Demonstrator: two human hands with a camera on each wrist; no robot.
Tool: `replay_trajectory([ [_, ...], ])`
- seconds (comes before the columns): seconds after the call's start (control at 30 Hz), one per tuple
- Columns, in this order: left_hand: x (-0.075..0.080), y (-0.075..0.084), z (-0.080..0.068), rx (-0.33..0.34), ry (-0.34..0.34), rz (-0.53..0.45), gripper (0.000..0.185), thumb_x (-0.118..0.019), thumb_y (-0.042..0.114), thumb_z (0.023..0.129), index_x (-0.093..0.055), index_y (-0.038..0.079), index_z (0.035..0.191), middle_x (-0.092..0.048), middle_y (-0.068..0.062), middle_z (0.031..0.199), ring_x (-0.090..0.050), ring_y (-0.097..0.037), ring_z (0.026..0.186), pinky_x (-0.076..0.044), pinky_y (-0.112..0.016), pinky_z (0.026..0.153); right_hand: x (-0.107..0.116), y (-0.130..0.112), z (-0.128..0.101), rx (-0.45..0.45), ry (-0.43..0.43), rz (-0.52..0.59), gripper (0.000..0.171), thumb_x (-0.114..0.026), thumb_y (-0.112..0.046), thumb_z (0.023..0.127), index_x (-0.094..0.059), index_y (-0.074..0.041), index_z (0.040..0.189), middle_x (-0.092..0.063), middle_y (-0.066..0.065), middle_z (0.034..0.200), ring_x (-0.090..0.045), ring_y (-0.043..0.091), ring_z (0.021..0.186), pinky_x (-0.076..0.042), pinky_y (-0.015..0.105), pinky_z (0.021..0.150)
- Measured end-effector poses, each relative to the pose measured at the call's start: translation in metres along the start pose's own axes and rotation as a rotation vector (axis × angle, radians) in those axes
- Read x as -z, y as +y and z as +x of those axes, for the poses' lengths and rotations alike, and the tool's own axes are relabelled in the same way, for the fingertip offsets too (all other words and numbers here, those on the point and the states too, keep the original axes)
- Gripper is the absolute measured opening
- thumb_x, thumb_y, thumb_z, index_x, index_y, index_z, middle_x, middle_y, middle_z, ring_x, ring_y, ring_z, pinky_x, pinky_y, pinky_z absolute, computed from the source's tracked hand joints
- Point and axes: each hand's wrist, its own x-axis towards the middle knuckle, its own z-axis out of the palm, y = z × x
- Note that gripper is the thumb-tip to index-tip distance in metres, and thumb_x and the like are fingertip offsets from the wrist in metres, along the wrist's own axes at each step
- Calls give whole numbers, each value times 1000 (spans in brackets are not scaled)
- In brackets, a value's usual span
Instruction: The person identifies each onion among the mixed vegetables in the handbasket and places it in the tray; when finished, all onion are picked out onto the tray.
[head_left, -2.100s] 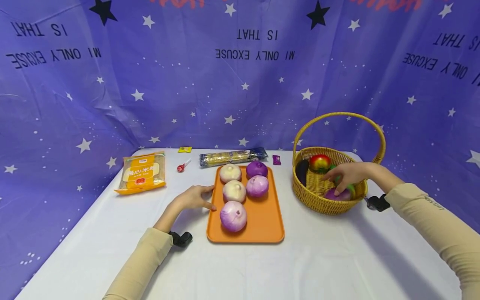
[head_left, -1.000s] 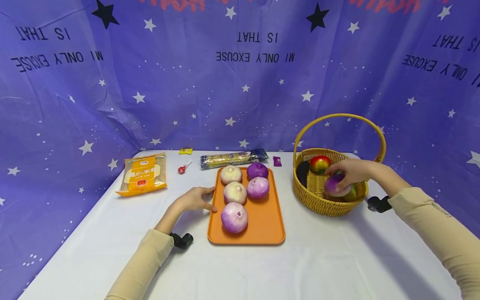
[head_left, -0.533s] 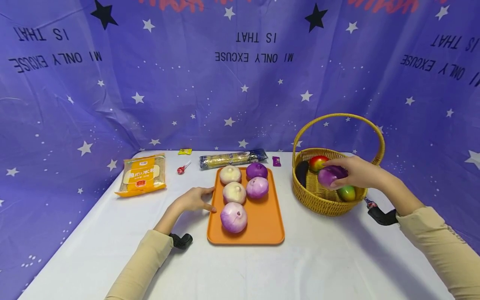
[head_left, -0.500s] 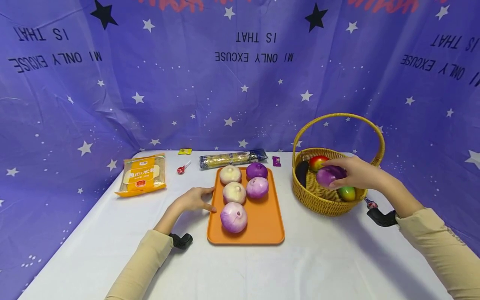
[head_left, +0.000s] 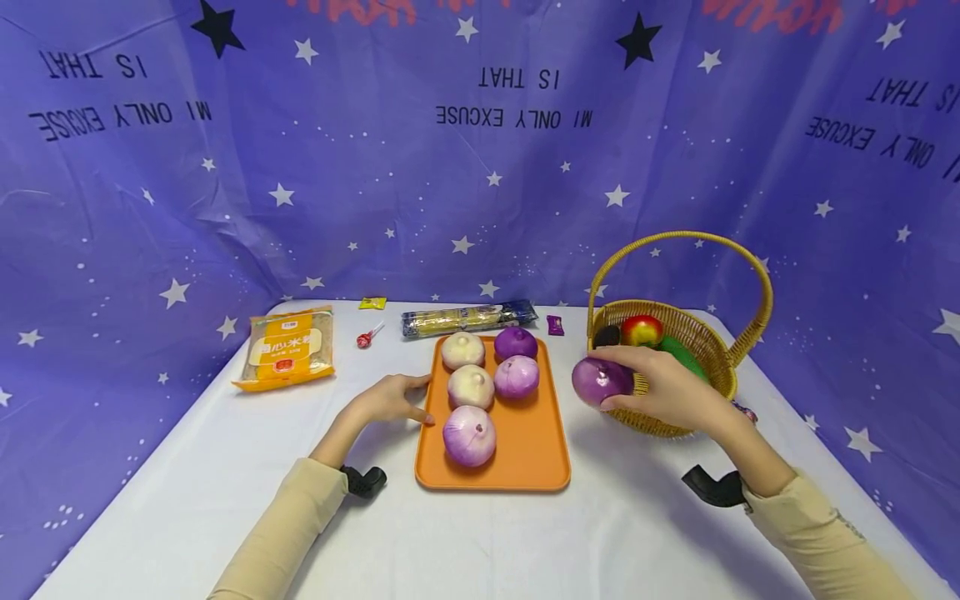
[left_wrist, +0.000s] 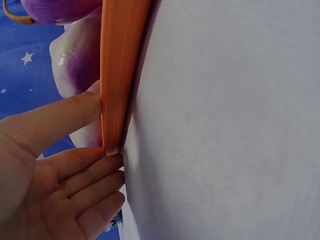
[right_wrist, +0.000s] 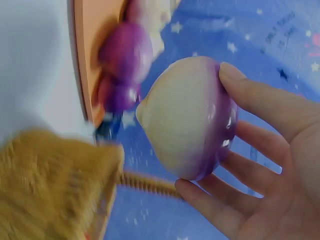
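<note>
My right hand (head_left: 663,393) grips a purple onion (head_left: 601,381) (right_wrist: 189,117) in the air, between the wicker basket (head_left: 675,417) and the orange tray (head_left: 536,442). Its fingers curl round the onion's purple half in the right wrist view. Several purple-and-white onions (head_left: 469,434) lie on the tray. My left hand (head_left: 390,398) rests on the table with straight fingers (left_wrist: 75,170) against the tray's left edge (left_wrist: 117,75).
The basket holds a red-yellow fruit (head_left: 640,330), a green vegetable (head_left: 682,354) and a dark one (head_left: 606,336). A yellow snack bag (head_left: 287,347), a lollipop (head_left: 365,336), a long biscuit packet (head_left: 467,317) and small sweets (head_left: 553,324) lie near the back. A starry purple cloth surrounds the table.
My right hand has lifted the purple onion out of the basket and carried it left and toward me, past the basket's rim. The left hand has stayed at the tray's edge.
</note>
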Motion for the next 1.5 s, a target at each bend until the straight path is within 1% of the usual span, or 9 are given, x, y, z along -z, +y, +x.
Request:
replay_trajectory([
  [0.1, 1, 1, 0, 3, -3, -4, 86, -83, 36, 74, -44, 3, 144, -46, -20, 143, -37, -39, 133, -31, -51, 109, -15, -9, 3, 17, -27, 53, 64, -83, -27, 76, -58, -13, 134, -61, 2, 128, -56, 25, 118, -48, 45, 95],
  [0.27, 0, 1, 0, 4, -3, -1, 87, -84, 35, 74, -44, 3, 144, -47, -20, 142, -38, -39, 133, -31, -50, 109, -39, -19, 14, 38, -57, 111, 62, -83, -28, 76, -60, -14, 132, -62, -2, 127, -56, 20, 117, -48, 41, 97],
  [0.37, -1, 1, 0, -8, 1, 10, 87, -84, 35, 73, -45, 1, 143, -47, -20, 142, -39, -39, 133, -31, -50, 109, -54, -23, 21, 44, -84, 130, 62, -82, -29, 77, -59, -14, 133, -61, -4, 128, -56, 18, 118, -47, 40, 98],
  [0.53, -3, 2, 0, -32, 15, 27, 86, -84, 34, 73, -45, 0, 142, -47, -21, 141, -40, -39, 132, -32, -50, 108, -78, -30, 28, 51, -110, 152, 63, -79, -35, 80, -57, -12, 135, -59, -2, 131, -54, 21, 120, -44, 42, 100],
  [0.77, -4, 2, 0, -29, 4, 30, 85, -84, 34, 74, -46, -1, 142, -47, -22, 141, -40, -39, 131, -33, -50, 108, -100, -32, 29, 49, -129, 151, 61, -79, -32, 81, -58, -11, 134, -59, 1, 132, -54, 23, 119, -44, 42, 101],
  [0.9, -3, 1, 0, -20, 1, 30, 85, -84, 34, 74, -45, 0, 142, -47, -21, 141, -40, -38, 132, -33, -49, 108, -104, -32, 31, 52, -128, 138, 62, -78, -34, 81, -57, -12, 135, -58, 2, 133, -53, 23, 121, -43, 43, 102],
  [1.1, 0, 0, 0, -19, 12, 29, 86, -84, 35, 73, -46, 0, 142, -48, -20, 141, -40, -38, 132, -32, -49, 108, -95, -33, 31, 32, -106, 144, 64, -78, -31, 81, -54, -13, 138, -56, 4, 136, -51, 27, 124, -42, 47, 102],
  [1.3, 0, 0, 0, -21, 15, 39, 85, -84, 34, 73, -46, 0, 142, -48, -22, 141, -41, -39, 131, -33, -50, 108, -97, -28, 29, 56, -152, 152, 61, -78, -28, 82, -56, -8, 135, -57, 6, 134, -52, 24, 124, -41, 42, 104],
  [1.5, -1, 1, -1, -26, 18, 32, 85, -84, 34, 73, -46, 1, 142, -48, -22, 141, -40, -40, 131, -32, -50, 108, -100, -29, 29, 61, -138, 152, 60, -78, -27, 82, -57, -7, 134, -58, 7, 133, -52, 23, 124, -41, 40, 104],
])
